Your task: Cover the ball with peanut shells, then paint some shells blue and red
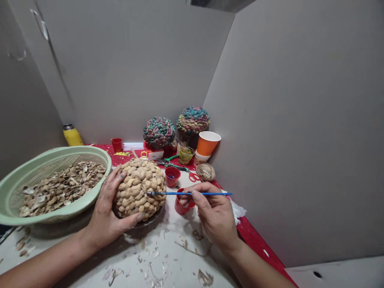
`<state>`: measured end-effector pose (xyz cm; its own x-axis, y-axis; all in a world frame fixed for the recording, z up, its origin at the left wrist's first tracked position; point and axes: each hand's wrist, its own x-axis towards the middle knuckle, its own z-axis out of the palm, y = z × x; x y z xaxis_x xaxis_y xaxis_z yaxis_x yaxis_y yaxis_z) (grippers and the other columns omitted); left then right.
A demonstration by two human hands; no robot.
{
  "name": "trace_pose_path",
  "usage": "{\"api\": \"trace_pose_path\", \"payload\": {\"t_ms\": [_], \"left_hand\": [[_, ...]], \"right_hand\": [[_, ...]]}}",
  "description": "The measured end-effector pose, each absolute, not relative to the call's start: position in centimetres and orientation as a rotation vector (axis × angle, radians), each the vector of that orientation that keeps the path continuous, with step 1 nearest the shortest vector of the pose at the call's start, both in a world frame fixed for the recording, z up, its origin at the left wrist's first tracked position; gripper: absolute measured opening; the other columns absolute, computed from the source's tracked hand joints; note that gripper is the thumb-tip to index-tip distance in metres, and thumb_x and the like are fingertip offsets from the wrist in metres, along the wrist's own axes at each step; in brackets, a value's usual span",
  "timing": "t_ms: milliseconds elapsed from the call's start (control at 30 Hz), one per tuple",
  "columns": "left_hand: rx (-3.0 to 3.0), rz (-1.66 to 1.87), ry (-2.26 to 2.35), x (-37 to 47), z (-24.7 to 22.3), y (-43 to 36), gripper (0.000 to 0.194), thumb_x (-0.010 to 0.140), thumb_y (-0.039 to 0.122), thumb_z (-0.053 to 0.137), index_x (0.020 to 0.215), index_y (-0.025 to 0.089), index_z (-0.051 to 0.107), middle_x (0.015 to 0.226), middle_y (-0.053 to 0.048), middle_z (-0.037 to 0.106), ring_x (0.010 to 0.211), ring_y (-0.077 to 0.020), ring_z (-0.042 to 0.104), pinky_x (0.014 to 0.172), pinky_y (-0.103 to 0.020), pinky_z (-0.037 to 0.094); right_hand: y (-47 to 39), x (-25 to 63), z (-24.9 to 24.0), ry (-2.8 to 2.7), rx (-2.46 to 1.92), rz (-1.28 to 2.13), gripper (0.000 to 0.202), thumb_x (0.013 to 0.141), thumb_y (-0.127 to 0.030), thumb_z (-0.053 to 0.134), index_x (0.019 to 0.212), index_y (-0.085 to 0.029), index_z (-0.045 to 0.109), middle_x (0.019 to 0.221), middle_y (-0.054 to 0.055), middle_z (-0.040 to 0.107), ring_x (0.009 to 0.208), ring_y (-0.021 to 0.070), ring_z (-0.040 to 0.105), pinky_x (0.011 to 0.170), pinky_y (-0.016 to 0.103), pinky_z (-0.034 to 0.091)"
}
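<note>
A ball covered in unpainted peanut shells (141,188) rests on the table in front of me. My left hand (109,206) is spread around its left and lower side, thumb along the front. Between the thumb and fingers of my right hand (213,208) is a thin blue paintbrush (174,193), held level, its dark tip in front of the ball's surface; whether the bristles touch cannot be made out. One red cup (172,177) with dark liquid stands right of the ball. Another red cup (181,206) is partly hidden behind my right fingers.
At left, a green basket (60,218) holds shell pieces. Behind stand two multicoloured balls (159,133), an orange cup (207,144), a twine ball (205,172), red scissors (194,177), green-handled pliers (177,166) and a yellow bottle (73,136). Shell scraps litter the white tabletop (168,256).
</note>
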<state>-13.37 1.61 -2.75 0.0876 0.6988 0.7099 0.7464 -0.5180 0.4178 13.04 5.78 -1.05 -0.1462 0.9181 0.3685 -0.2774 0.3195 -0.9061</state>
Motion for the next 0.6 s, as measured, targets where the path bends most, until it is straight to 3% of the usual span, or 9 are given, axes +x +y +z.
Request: {"api": "trace_pose_path", "payload": {"t_ms": [233,467,600], "left_hand": [[-2.269,-1.439,-1.552,-13.4,-2.8,1.8,0.089,0.078,0.039,0.079,0.151,0.032,0.029,0.159,-0.016,0.033,0.148,-0.0397,0.031,0.116,-0.064,0.031],[-2.279,-1.443,-1.523,-13.3,-3.0,2.1,0.090,0.077,0.037,0.079,0.152,0.033,0.029,0.158,-0.016,0.035,0.147,-0.0383,0.033,0.116,-0.063,0.031],[-2.286,-1.447,-1.524,-13.3,-3.0,2.1,0.090,0.077,0.036,0.079,0.152,0.032,0.029,0.159,-0.016,0.033,0.147,-0.0378,0.032,0.117,-0.063,0.031]], "right_hand": [[6.0,13.3,-0.6,-1.304,-0.703,1.092,0.018,0.090,-0.041,0.071,0.088,-0.023,0.071,0.077,0.004,0.077,0.068,0.0178,0.073,0.066,0.028,0.060],[5.0,13.4,-0.9,-1.379,-0.685,1.043,0.014,0.092,-0.039,0.068,0.089,-0.025,0.071,0.078,0.004,0.077,0.067,0.0192,0.073,0.056,0.026,0.058],[4.9,13.2,-1.1,-1.431,-0.670,1.002,0.012,0.092,-0.035,0.068,0.090,-0.024,0.072,0.078,0.004,0.076,0.068,0.0189,0.075,0.063,0.028,0.060]]}}
